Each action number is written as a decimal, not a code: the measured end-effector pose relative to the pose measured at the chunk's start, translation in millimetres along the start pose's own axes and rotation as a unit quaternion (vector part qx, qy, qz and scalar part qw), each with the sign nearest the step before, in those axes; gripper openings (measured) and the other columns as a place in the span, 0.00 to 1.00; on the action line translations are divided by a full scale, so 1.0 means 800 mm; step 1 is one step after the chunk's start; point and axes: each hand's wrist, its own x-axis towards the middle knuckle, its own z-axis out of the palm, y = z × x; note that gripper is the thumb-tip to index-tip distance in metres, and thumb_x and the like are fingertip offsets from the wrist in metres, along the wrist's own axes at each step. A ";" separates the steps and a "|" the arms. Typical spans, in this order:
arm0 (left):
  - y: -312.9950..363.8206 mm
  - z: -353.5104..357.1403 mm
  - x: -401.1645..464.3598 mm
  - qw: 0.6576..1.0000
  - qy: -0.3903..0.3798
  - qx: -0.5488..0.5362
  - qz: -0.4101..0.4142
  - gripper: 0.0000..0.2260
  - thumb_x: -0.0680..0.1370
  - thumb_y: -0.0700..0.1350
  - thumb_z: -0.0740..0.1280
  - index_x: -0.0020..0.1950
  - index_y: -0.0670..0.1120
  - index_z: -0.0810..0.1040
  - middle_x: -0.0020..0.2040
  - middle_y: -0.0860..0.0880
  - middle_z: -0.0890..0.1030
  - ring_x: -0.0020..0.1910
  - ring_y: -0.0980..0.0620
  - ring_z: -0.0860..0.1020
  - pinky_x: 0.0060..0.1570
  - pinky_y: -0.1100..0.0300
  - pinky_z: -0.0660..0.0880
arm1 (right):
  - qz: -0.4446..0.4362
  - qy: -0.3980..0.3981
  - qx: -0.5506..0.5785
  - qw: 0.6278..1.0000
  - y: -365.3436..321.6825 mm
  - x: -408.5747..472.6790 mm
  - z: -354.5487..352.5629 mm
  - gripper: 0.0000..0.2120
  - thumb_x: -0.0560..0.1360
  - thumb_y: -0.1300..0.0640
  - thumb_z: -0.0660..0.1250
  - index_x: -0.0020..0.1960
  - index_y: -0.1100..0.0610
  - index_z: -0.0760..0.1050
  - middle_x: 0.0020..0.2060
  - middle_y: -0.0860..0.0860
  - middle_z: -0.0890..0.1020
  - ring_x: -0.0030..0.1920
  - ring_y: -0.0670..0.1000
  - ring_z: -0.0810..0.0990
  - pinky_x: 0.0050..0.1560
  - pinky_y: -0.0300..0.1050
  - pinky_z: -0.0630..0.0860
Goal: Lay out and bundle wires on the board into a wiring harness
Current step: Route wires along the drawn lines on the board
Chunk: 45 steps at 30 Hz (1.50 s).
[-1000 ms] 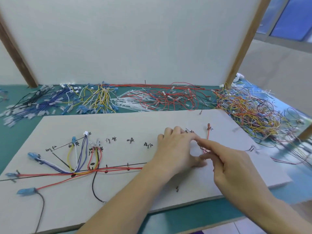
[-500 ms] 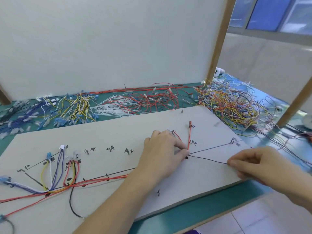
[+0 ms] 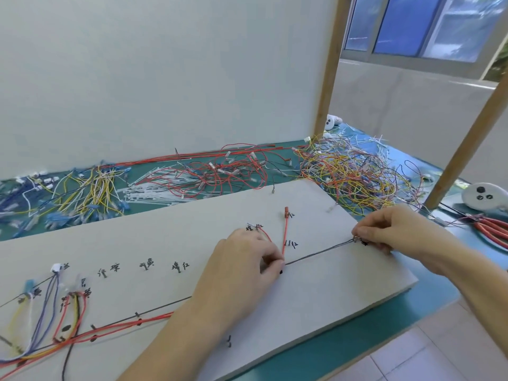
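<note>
A pale board (image 3: 316, 292) with drawn lines and black labels lies on the green table. My left hand (image 3: 242, 268) rests on its middle and pinches the wires where a red wire (image 3: 285, 233) branches upward. From that spot a thin black wire (image 3: 319, 253) runs taut to the right. My right hand (image 3: 395, 229) pinches the black wire's end at the board's right edge. Red, yellow, blue and black wires (image 3: 71, 317) lie routed along the lines on the board's left part.
Loose wire piles lie behind the board: blue and yellow (image 3: 68, 193), red with white ties (image 3: 214, 171), a mixed tangle (image 3: 349, 177). Red-handled pliers (image 3: 492, 229) and a white controller (image 3: 483, 195) sit at the right. Wooden posts (image 3: 328, 64) frame a white back panel.
My right hand has drawn the black wire's end further right and up to the board's right edge, pulling it taut. My left hand stays on the junction. The view has shifted right.
</note>
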 end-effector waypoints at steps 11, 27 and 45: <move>0.006 -0.001 -0.004 1.000 -0.005 0.008 0.005 0.06 0.80 0.52 0.67 0.51 0.56 0.84 0.48 0.59 0.77 0.54 0.58 0.71 0.55 0.55 0.72 | -0.057 0.027 -0.119 0.991 0.006 0.019 0.008 0.10 0.73 0.65 0.76 0.39 0.51 0.84 0.32 0.45 0.86 0.33 0.43 0.83 0.40 0.42 0.78; -0.003 0.007 -0.001 1.000 0.021 -0.006 0.019 0.08 0.80 0.53 0.66 0.52 0.56 0.84 0.48 0.60 0.77 0.53 0.61 0.70 0.55 0.59 0.70 | -0.049 0.246 0.010 0.968 -0.075 0.147 -0.135 0.10 0.78 0.63 0.69 0.51 0.72 0.81 0.32 0.59 0.80 0.23 0.47 0.75 0.22 0.32 0.71; -0.004 0.004 0.001 1.000 0.015 -0.015 0.014 0.06 0.80 0.55 0.67 0.49 0.57 0.83 0.47 0.61 0.76 0.54 0.62 0.69 0.53 0.67 0.68 | -0.028 0.179 -0.208 0.961 -0.026 0.211 -0.089 0.07 0.78 0.57 0.70 0.47 0.59 0.86 0.37 0.58 0.84 0.28 0.52 0.75 0.30 0.38 0.68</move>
